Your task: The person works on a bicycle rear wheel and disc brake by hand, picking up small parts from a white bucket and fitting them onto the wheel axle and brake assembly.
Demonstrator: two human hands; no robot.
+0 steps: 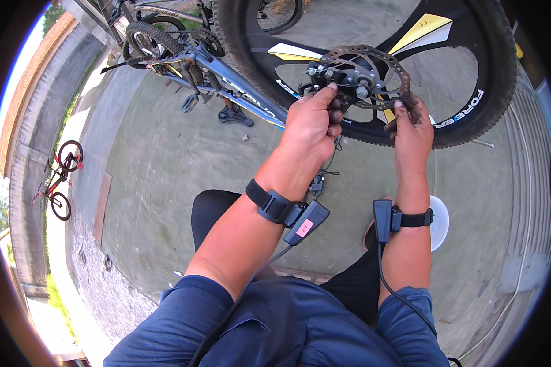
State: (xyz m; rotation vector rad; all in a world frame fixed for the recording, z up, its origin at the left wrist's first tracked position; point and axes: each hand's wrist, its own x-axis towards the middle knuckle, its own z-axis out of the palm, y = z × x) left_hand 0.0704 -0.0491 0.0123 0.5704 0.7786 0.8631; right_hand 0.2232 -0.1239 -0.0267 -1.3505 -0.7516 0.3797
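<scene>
Grey-green ground (165, 177) spreads below, in daylight. The left hand (312, 119) has its fingers bent nearly closed at the brake caliper (317, 70); whether they grip it, I cannot tell. The right hand (413, 125) brings thumb and forefinger close together at the lower right edge of the brake disc (403, 78); a firm hold is unclear. This disc, just above the fingertips, sits at the centre of the black wheel (419, 35). Farther left lies a blue bicycle frame (245, 101).

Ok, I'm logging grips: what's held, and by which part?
Right hand at lower-right edge of disc, left hand at caliper; whether either grips cannot be told.
</scene>
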